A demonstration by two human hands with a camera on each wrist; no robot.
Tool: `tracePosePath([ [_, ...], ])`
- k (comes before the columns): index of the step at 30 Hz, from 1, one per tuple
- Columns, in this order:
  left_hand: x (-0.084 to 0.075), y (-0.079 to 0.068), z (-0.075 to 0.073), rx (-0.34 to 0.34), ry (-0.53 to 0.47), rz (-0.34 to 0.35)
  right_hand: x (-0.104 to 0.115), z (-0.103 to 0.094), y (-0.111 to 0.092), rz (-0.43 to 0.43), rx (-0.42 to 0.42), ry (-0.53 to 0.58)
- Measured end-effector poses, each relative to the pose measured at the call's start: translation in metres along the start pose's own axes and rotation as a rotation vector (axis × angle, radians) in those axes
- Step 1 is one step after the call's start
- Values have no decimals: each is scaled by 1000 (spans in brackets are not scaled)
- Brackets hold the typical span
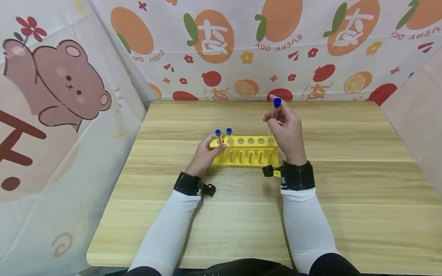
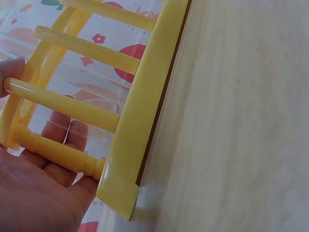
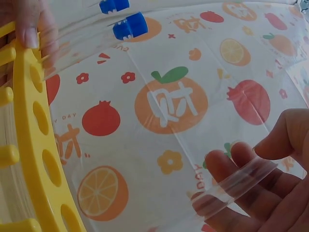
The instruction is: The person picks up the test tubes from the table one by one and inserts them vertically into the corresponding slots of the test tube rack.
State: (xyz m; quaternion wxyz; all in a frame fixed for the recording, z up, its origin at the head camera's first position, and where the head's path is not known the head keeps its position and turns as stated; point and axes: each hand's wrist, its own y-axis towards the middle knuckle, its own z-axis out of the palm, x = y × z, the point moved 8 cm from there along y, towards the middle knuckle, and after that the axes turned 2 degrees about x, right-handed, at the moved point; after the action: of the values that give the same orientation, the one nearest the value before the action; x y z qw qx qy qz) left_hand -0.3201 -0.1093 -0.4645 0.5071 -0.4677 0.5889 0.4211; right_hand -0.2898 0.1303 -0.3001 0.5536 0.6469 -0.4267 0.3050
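Note:
A yellow test tube rack [image 1: 245, 146] stands on the table, with a row of round holes along its top bar. At its left end my left hand [image 1: 203, 156] grips it, thumb on the front of the top bar and fingers behind; the left wrist view shows fingers around the end post [image 2: 63, 153]. Two clear test tubes with blue caps [image 3: 130, 26] stand in the leftmost holes. My right hand [image 1: 289, 132] pinches a third blue-capped test tube [image 1: 275, 112] upright over the rack's right end. This tube's lower end overlaps the last hole in the head view.
The wooden table [image 1: 235, 222] reaches out to both sides and in front of the rack. Behind its far edge hangs a fruit-print cloth [image 1: 221, 73], and a bear-print cloth [image 1: 69, 88] covers the left side. Each wrist carries a black strap with a small camera.

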Motion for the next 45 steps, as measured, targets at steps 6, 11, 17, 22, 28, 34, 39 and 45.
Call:
tracePosePath([
  [6, 0, 1, 0, 6, -3, 12, 3, 7, -2, -1, 19, 29],
  [11, 2, 1, -1, 4, -14, 21, 7, 15, -3, -51, 41, 26],
  [17, 2, 1, -1, 3, -12, 15, -16, 19, -1, -94, 30, 26],
  [22, 1, 0, -1, 4, -1, 14, -16, 21, -2, -100, 31, 19],
  [28, 0, 1, 0, 8, 3, 14, -13, 21, -1, -118, 7, 72],
  [34, 0, 1, -1, 9, -7, 16, -6, 22, -3, -193, -35, 125],
  [39, 1, 2, 0, 14, -6, 7, -5, 26, -5, -273, -42, 134],
  [45, 1, 2, -1, 23, -4, -16, -9, 35, -6, -308, -8, 128],
])
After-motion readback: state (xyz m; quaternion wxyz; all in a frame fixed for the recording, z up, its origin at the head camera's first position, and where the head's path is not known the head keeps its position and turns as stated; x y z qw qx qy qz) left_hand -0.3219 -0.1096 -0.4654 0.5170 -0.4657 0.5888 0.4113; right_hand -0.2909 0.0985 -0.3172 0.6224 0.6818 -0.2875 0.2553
